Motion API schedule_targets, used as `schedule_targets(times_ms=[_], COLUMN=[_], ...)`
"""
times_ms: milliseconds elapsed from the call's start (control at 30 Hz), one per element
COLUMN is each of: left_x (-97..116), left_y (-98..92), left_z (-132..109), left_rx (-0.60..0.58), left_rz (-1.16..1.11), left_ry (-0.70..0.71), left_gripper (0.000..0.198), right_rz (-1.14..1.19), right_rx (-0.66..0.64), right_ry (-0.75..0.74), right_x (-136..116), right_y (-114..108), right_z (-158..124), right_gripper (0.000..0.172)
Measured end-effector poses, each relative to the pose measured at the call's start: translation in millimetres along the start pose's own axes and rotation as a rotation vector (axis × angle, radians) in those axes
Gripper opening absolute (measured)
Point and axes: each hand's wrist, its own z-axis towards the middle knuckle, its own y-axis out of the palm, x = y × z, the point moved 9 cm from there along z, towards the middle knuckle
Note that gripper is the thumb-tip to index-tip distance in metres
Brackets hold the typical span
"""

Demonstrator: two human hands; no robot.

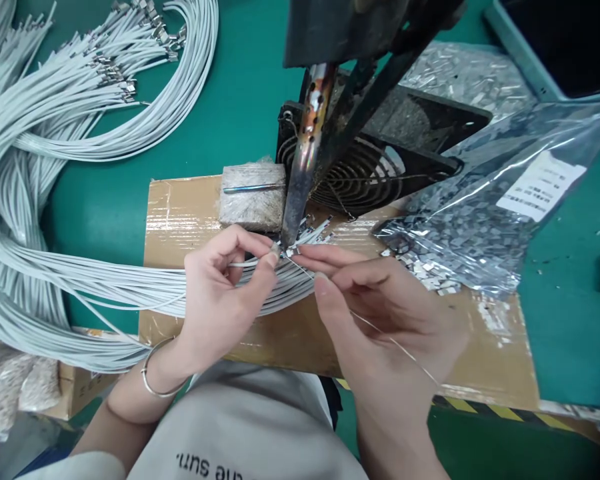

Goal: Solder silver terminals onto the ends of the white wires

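Observation:
My left hand [225, 293] pinches the end of a white cable [237, 265], right beside the tip of a mounted soldering iron [296, 207]. A small metal piece [291, 252] sits at the fingertips, partly hidden. My right hand [385, 320] has thumb and fingers closed on a thin strand of solder wire [414, 357], which runs from the iron tip back across the palm. Under both hands lies a bundle of white cables [130, 287], its ends near the iron. Loose metal connector pieces [433, 270] are scattered to the right of my right hand.
Brown cardboard [495, 360] covers the green table. A wrapped block [253, 207] stands left of the iron, a black fan [370, 177] behind it. A plastic bag of metal parts [475, 220] lies at right. More cables with metal ends [105, 73] fill the upper left.

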Motion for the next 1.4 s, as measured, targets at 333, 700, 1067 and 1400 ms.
schedule_targets(times_ms=[333, 700, 1067, 1400], left_x=[1.4, 3.7, 3.6, 5.0], left_y=[-0.2, -2.7, -2.5, -3.6], left_z=[3.2, 2.5, 0.6, 2.5], left_rx=[0.027, 0.044, 0.037, 0.037], left_rz=[-0.035, -0.029, -0.042, -0.037], left_ry=[-0.010, -0.004, 0.011, 0.020], left_gripper=[0.014, 0.014, 0.015, 0.015], right_rz=[0.058, 0.052, 0.052, 0.072], right_rx=[-0.003, -0.003, 0.002, 0.008], right_ry=[0.009, 0.006, -0.007, -0.005], right_x=[0.9, -1.3, -3.3, -2.1], right_y=[1.3, 1.5, 0.9, 2.2], right_z=[4.2, 4.3, 3.6, 3.6], right_gripper=[0.020, 0.021, 0.020, 0.021])
